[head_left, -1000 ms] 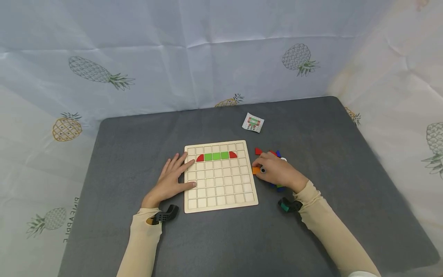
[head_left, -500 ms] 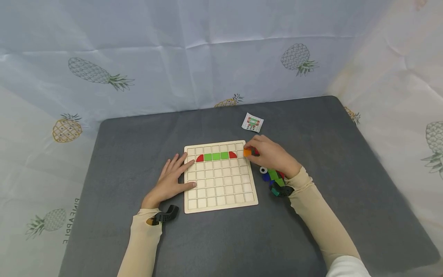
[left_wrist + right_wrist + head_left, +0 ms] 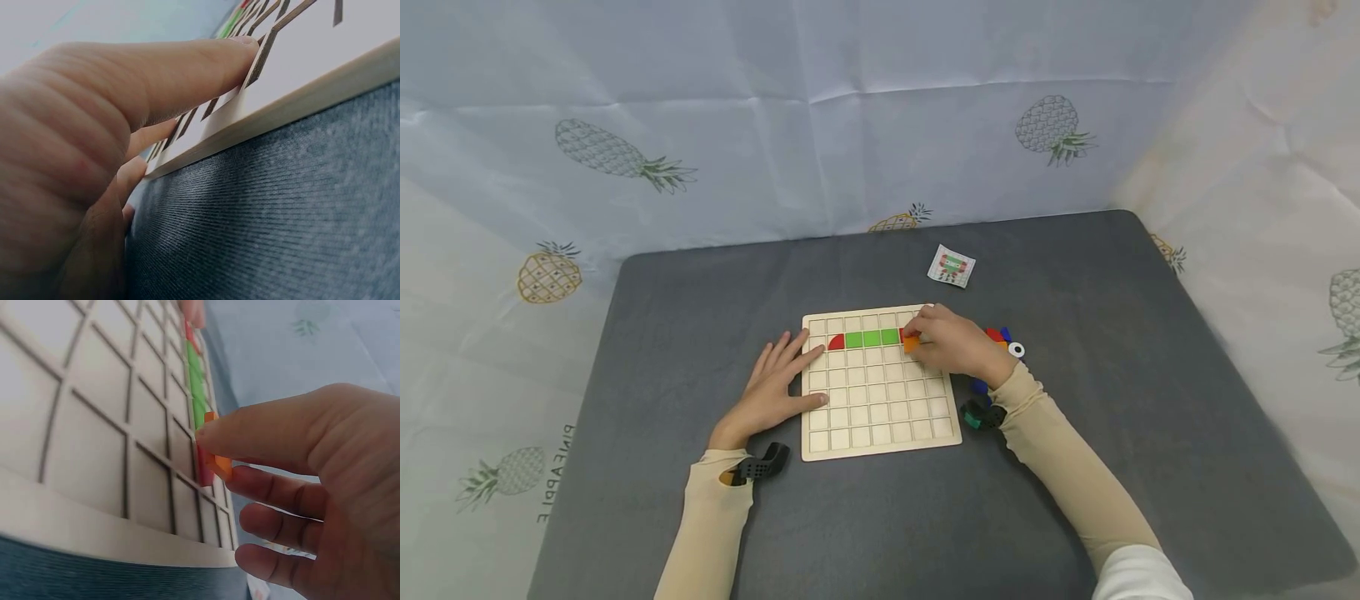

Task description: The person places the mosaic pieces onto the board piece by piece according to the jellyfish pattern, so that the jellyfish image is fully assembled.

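Observation:
A wooden grid board (image 3: 880, 451) lies on the table. Across its second row from the back run several green square tiles (image 3: 872, 338), with a red curved-edge tile (image 3: 837, 342) at the left end and another red tile (image 3: 205, 475) at the right end. My left hand (image 3: 766, 396) is spread over the board's left edge, thumb and fingertips touching the wood. Thumb and index finger of my right hand (image 3: 953, 342) pinch an orange tile (image 3: 912, 344) just over the right-hand red tile, partly hiding it. The right hand's other fingers are bent and hold nothing.
A small pattern card (image 3: 952, 266) lies behind the board. To the right, partly behind my right forearm, sits a pile of loose tiles, with red (image 3: 994, 334) and blue pieces (image 3: 979, 387) and a white eye tile (image 3: 1016, 350) showing. Pineapple-print cloth (image 3: 850, 158) hangs behind the table.
My right hand has picked the orange tile from beside the pile and carried it up and left over the board's second row. My left hand has stayed in place.

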The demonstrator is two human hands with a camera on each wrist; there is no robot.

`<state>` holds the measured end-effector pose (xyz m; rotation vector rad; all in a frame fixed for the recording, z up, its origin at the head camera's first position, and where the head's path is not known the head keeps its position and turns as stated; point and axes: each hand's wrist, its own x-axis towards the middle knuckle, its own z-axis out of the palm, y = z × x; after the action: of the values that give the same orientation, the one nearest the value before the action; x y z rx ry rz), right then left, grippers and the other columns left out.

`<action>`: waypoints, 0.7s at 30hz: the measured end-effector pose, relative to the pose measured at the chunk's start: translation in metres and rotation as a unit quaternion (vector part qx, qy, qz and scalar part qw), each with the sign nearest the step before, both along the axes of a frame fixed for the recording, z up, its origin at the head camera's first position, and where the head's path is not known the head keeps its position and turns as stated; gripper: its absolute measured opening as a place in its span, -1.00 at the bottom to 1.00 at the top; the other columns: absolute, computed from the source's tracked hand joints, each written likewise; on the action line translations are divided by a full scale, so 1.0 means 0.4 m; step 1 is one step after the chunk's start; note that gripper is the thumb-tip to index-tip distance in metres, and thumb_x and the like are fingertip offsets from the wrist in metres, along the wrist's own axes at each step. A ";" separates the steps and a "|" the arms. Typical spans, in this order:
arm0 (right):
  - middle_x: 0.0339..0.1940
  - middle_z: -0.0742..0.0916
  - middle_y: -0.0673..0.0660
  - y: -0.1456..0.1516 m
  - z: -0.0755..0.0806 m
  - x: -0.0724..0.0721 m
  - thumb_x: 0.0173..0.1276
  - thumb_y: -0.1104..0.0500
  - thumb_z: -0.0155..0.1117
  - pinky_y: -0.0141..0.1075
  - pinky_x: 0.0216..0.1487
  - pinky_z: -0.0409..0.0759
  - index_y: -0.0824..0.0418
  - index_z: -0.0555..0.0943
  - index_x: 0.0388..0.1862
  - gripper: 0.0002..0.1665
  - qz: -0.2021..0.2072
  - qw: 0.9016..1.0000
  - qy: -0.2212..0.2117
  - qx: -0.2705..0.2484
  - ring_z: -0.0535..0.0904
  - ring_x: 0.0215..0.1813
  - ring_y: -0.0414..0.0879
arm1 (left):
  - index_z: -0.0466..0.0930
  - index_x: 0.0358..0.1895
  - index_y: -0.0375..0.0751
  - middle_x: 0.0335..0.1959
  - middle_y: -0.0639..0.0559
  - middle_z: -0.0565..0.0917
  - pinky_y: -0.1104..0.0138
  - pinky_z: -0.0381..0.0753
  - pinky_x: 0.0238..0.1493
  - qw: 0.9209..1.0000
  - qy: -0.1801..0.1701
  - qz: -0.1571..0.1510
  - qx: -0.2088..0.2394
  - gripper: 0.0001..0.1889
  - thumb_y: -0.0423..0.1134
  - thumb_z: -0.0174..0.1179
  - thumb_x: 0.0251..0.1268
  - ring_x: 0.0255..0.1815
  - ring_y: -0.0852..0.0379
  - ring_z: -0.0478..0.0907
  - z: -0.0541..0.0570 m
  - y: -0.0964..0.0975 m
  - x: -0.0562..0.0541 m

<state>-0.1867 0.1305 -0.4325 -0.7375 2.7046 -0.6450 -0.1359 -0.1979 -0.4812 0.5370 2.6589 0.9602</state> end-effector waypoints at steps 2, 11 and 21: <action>0.06 0.69 0.09 -0.005 -0.009 0.001 0.39 0.15 0.36 -0.17 0.00 0.66 0.15 0.72 0.12 -0.66 0.005 1.000 0.007 0.001 0.52 0.04 -0.04 | 0.20 0.60 0.07 0.72 0.04 -0.13 -0.06 -0.49 0.67 1.000 0.000 0.001 -0.001 -0.11 0.12 0.38 0.24 0.74 -0.10 -0.36 0.000 -0.001 0.000; 0.03 0.70 0.10 -0.008 -0.026 0.008 0.36 0.17 0.39 -0.17 0.01 0.66 0.15 0.72 0.10 -0.66 0.018 0.999 0.038 0.020 0.55 -0.01 -0.03 | 0.21 0.60 0.04 0.71 -0.02 -0.09 -0.10 -0.45 0.67 1.000 0.013 -0.002 0.002 -0.11 0.11 0.38 0.24 0.73 -0.14 -0.33 -0.004 -0.001 -0.005; 0.00 0.69 0.10 -0.008 -0.024 0.008 0.30 0.15 0.44 -0.17 0.01 0.66 0.15 0.73 0.08 -0.64 0.016 0.999 0.026 0.026 0.53 -0.03 -0.04 | 0.21 0.60 0.03 0.71 -0.03 -0.08 -0.09 -0.46 0.67 1.000 0.016 0.000 0.004 -0.11 0.11 0.39 0.23 0.73 -0.15 -0.32 -0.005 -0.002 -0.004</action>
<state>-0.1834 0.1272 -0.4420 -0.7928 2.7400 -0.5523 -0.1374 -0.1987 -0.4830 0.5583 2.6849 0.9711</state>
